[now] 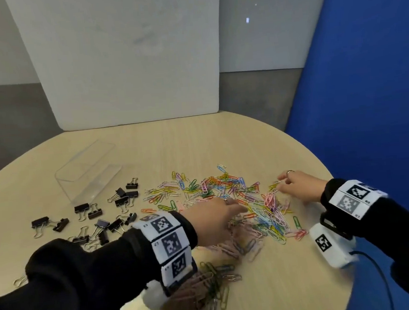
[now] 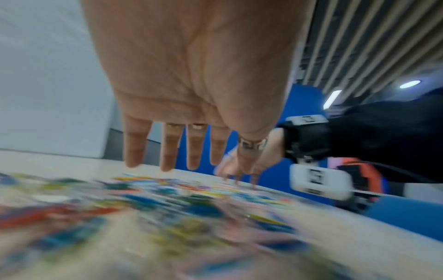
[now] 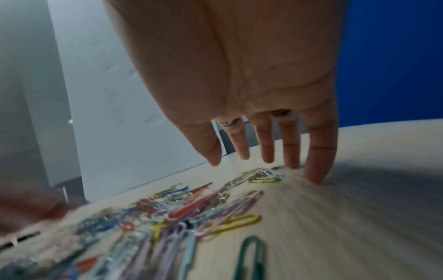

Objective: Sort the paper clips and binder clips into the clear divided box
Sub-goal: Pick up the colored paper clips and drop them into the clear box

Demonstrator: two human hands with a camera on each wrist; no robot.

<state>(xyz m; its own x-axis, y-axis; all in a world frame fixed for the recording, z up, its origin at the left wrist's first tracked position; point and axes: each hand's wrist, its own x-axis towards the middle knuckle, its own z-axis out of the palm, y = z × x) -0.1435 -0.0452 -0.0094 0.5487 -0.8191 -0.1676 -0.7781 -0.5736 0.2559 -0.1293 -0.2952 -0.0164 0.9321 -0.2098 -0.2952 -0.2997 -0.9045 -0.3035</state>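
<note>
Left hand (image 1: 212, 221) palm down, low over the near middle of the paper clip spread, grip slack: 4 fingers (image 2: 134, 147) straight and slightly fanned, thumb out to the side, nothing held. Wrist view heavily blurred below the fingertips, so contact with the clips not clear. Right hand (image 1: 299, 187) at the far right edge of the spread, grip likewise slack, fingers (image 3: 316, 151) extended downward, little fingertip touching the bench (image 1: 270, 284), the others just above a small yellow and white clump of clips (image 3: 261, 175); nothing pinched. Rings on several fingers of both hands.

Between and around both hands, coloured paper clips (image 1: 225, 190) scattered in a broad heap across the middle of the round wooden bench: pink, blue, yellow, green, orange. A second, darker clump of paper clips (image 1: 212, 284) near the front edge, partly hidden beneath the left forearm. 1 green clip (image 1: 297, 222) lying apart near the right wrist.

To the left, well apart from the right hand, black binder clips (image 1: 98, 217) with wire handles loose on the bench, none stacked. Beyond them, at far left, clear divided box (image 1: 87, 173), with nothing visibly inside.

Black sleeves and marker-patterned wristbands on both arms. White panel (image 1: 122, 56) upright behind the bench; blue partition (image 1: 363, 69) at right.
</note>
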